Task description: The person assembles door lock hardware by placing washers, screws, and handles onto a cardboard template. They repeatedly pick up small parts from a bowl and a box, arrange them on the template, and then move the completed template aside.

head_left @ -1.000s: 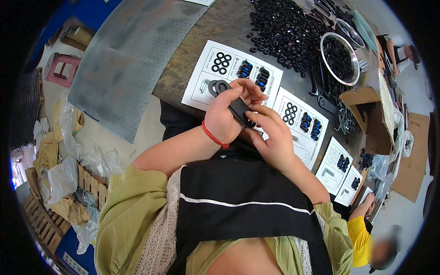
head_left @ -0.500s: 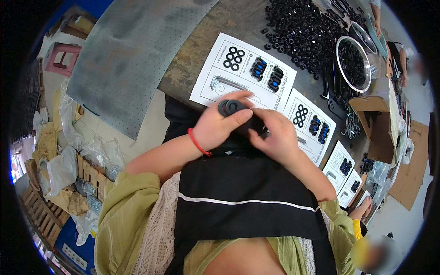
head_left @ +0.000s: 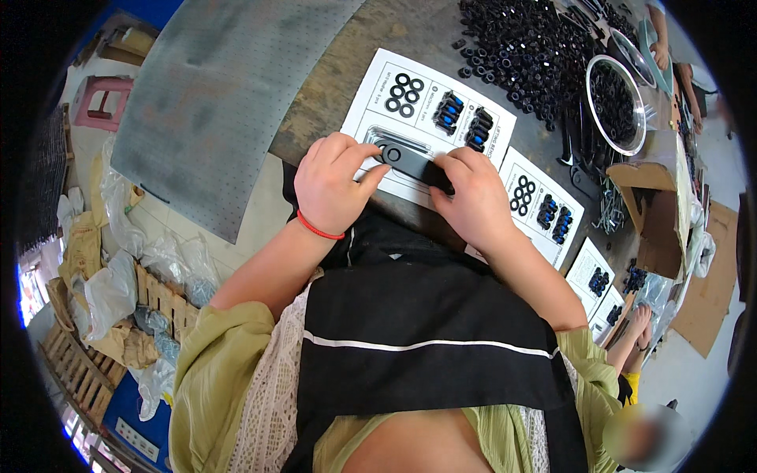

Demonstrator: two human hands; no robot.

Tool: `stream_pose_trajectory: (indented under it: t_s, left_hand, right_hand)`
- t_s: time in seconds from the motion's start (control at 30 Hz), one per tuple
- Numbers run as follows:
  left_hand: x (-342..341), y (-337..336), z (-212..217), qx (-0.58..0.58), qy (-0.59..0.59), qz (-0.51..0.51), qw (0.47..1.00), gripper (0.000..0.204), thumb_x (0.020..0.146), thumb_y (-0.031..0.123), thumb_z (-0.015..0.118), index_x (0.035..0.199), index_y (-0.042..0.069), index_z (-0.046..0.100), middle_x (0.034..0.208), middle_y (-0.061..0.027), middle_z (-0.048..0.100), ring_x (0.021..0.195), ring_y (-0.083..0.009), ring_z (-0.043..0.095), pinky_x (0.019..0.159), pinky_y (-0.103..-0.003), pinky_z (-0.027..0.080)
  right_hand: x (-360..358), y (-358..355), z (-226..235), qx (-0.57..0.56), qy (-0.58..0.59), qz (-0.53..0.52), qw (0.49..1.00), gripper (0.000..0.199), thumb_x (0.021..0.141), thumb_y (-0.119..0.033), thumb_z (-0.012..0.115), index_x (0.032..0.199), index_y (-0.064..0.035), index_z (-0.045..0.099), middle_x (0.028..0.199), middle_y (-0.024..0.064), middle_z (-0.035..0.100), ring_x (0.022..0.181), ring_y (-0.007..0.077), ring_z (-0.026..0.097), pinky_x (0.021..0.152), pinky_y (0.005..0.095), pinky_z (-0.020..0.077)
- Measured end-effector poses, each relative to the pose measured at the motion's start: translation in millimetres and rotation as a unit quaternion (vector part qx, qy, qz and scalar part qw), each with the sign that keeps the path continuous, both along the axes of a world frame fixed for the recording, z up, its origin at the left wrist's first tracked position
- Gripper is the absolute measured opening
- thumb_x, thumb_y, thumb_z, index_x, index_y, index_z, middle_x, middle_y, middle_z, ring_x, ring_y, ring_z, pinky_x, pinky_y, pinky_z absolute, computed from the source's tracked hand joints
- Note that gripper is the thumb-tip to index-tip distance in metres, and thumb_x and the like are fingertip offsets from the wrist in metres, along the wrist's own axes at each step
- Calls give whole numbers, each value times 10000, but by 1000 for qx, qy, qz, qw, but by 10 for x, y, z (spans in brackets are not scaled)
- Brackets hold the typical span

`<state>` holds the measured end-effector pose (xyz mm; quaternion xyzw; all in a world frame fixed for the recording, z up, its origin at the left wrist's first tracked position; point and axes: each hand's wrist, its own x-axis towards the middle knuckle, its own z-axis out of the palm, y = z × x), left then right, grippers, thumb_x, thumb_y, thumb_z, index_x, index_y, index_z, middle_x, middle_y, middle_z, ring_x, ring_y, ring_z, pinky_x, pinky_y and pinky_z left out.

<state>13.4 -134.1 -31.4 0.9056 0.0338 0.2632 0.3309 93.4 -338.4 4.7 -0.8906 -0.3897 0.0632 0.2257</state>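
Note:
With both hands I hold a dark grey flat bar [head_left: 416, 164], rounded at one end with a ring-shaped hole, over a printed white sheet [head_left: 367, 98]. My left hand [head_left: 335, 183] pinches the rounded end between thumb and fingers. My right hand [head_left: 479, 199] grips the other end, partly hiding it. On the sheet lie several black rings [head_left: 411, 102], two groups of black bolts with blue bands, one nearer [head_left: 448, 114] and one farther right [head_left: 479, 130], and bent metal hex keys [head_left: 398, 137] just beside the bar.
More white sheets with parts [head_left: 544, 213] run along the table edge to the right. Loose black nuts [head_left: 512, 55] are heaped beyond, near a metal bowl [head_left: 640, 118] and an open cardboard box [head_left: 661, 236]. Co-workers' hands show at far right [head_left: 661, 55] and lower right [head_left: 637, 323].
Both hands have moved forward with the bar, from close to my apron to over the sheet. They have spread apart to the bar's two ends. A co-worker's hands at lower right have risen.

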Motion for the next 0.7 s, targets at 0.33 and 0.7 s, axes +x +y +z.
stream_pose_trajectory:
  t_s: [0.33,0.7]
  left_hand:
    - [-92,85,-61,-12,40,-11,999,358,652,100,860,958,57,678,867,-96,612,809,-275,582,729,-371,461]
    - [10,-233,292,-46,-18,-65,997,259,729,-30,751,960,28,648,819,-47,504,693,-159,456,596,-278,355]
  right_hand:
    - [125,-294,154,70,-6,-24,997,317,737,-166,741,1008,-32,647,1006,135,626,970,344,599,856,423,495]
    - [1428,-3968,-19,-234,-82,-551,797,353,875,-341,629,1150,-130,699,1135,150,690,1028,342,662,882,441,535]
